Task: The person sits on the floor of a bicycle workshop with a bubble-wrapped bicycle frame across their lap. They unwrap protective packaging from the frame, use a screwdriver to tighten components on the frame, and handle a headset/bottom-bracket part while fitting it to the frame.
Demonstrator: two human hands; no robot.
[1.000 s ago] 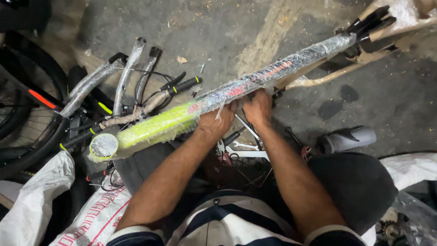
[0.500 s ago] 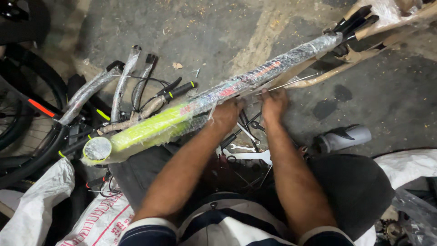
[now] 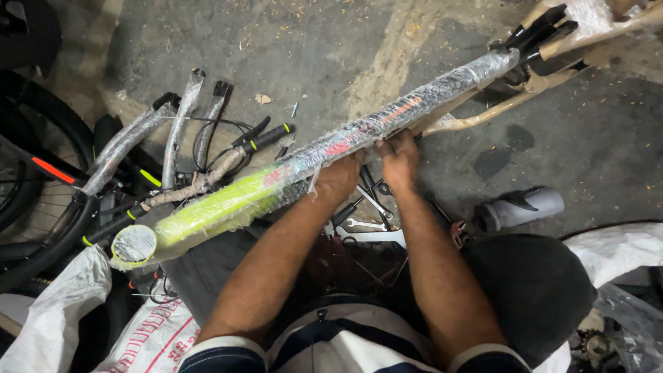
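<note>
A long bicycle frame tube [image 3: 276, 183], yellow-green at its near left end and wrapped in clear bubble wrap, lies diagonally across my lap. My left hand [image 3: 338, 176] grips the wrapped tube near its middle. Just to its right, my right hand [image 3: 397, 155] pinches the plastic wrap on the same tube. The tube's far end [image 3: 525, 48] joins black parts and paper-wrapped tubes at the top right.
Wrapped fork legs and handlebars with cables [image 3: 186, 138] lie on the concrete at left, beside a black wheel [image 3: 34, 179]. Spanners [image 3: 362, 214] lie under the tube. A grey bottle cage [image 3: 521, 207] sits at right. White sacks [image 3: 62, 318] lie near my knees.
My hands have slid slightly along the tube and moved a little apart. The tube stays across my lap.
</note>
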